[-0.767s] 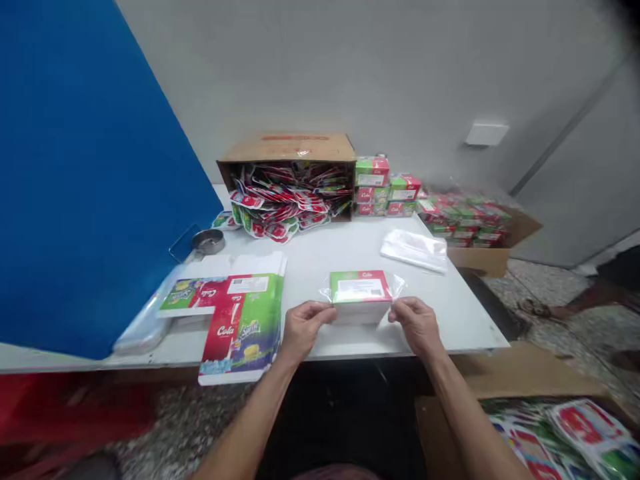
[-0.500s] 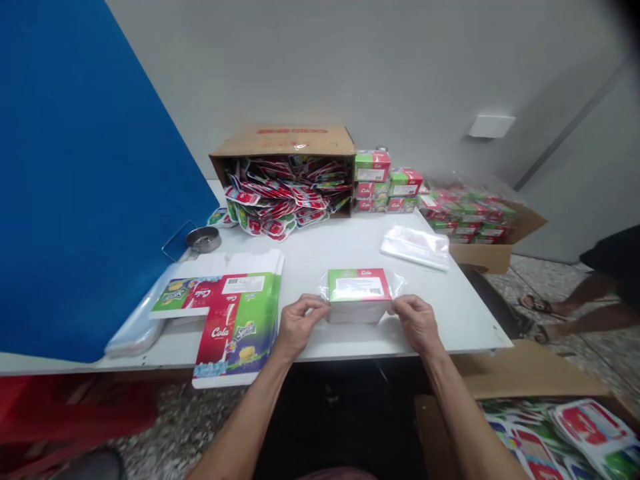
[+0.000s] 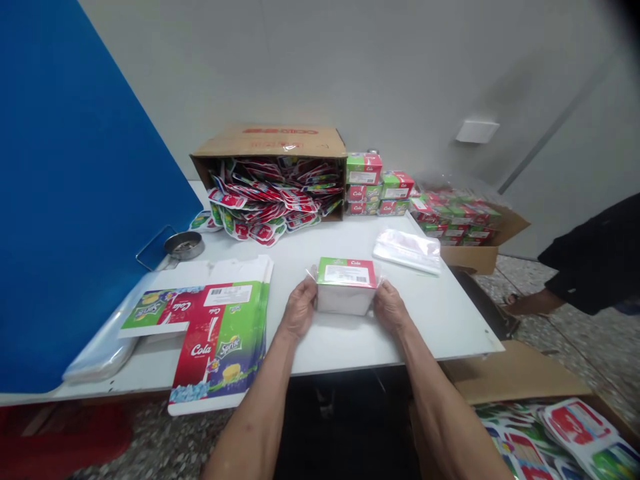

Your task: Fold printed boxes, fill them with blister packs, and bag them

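A small red and green Cola carton [image 3: 346, 298] with a white label on top stands in front of me inside a clear plastic bag. My left hand [image 3: 300, 308] grips its left end, fingers curled behind the corner. At the right end my right hand [image 3: 389, 307] closes on the other side, where loose clear film sticks out at the corner. Left of my left hand lies a stack of flat printed carton blanks [image 3: 227, 333], partly over the table edge. Beyond my right hand rests a pile of clear plastic bags [image 3: 407, 251].
An open cardboard box [image 3: 270, 141] spills printed pouches at the back. Finished cartons [image 3: 364, 169] are stacked beside it. A round metal tin [image 3: 185, 245] sits at left. A box of wrapped cartons [image 3: 465, 257], a person's dark sleeve [image 3: 595, 253] and another pouch box [image 3: 520, 373] are at right.
My hands have gone from pinching the bag's corners to holding the carton's ends, and the carton appears slightly turned. At right, the other person now bends with an arm reaching down.
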A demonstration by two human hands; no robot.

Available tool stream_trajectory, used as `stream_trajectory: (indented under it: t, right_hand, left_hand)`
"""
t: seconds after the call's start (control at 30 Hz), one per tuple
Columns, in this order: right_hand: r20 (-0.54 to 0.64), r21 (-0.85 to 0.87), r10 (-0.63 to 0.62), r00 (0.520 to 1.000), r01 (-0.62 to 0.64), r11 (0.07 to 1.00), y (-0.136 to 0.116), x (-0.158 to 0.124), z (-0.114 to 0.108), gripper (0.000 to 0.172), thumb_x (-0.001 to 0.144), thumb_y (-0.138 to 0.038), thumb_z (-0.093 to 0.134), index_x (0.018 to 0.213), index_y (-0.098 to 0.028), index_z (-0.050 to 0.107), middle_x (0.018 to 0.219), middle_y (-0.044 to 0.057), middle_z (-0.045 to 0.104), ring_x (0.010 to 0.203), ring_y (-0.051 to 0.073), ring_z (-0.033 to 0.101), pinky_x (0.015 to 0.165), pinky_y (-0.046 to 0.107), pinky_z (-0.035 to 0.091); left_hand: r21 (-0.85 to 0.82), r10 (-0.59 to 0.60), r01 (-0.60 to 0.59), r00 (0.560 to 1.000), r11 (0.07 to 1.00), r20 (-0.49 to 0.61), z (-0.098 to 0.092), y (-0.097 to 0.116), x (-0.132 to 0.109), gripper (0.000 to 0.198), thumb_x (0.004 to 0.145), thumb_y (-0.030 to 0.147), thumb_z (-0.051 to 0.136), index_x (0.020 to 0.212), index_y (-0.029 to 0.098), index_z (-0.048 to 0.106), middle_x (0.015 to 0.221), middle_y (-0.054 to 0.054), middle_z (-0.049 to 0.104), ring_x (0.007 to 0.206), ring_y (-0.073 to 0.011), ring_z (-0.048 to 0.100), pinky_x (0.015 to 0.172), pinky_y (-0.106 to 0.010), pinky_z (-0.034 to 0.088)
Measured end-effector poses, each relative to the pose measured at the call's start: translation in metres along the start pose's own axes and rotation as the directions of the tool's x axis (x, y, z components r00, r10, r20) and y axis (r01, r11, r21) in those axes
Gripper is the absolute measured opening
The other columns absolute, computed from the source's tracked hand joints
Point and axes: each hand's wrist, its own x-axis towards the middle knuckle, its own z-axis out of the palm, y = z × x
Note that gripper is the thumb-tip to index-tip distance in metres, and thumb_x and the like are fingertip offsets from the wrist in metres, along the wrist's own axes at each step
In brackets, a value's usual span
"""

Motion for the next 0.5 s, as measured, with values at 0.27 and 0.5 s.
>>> stream_trajectory:
  t: [0.27, 0.5]
  right_hand:
    - [-0.104, 0.083, -0.090, 0.990, 0.099, 0.992, 0.011, 0.003, 0.024, 0.050, 0.084, -0.054, 0.073, 0.126, -0.029, 0.063, 0.117, 0.002, 0.076, 0.099, 0.023, 0.073, 0.085, 0.037, 0.058]
    - [-0.227, 0.019, -0.104, 0.968, 0.111, 0.994, 0.023, 0.011, 0.028, 0.048, 0.078, -0.046, 0.075, 0.120, -0.024, 0.069, 0.103, 0.004, 0.079, 0.090, 0.026, 0.074, 0.078, 0.037, 0.059]
  left_hand:
    - [-0.040, 0.062, -0.060, 0.998, 0.997, 0.032, 0.020, -0.006, 0.003, 0.054, 0.080, 0.043, 0.081, 0.128, 0.023, 0.065, 0.123, -0.008, 0.073, 0.117, -0.0253, 0.067, 0.104, -0.037, 0.047]
    - [-0.030, 0.064, -0.071, 0.980, 0.997, -0.186, 0.027, -0.012, 0.009, 0.045, 0.075, 0.045, 0.083, 0.110, 0.018, 0.071, 0.095, -0.004, 0.079, 0.095, -0.0242, 0.074, 0.087, -0.033, 0.055]
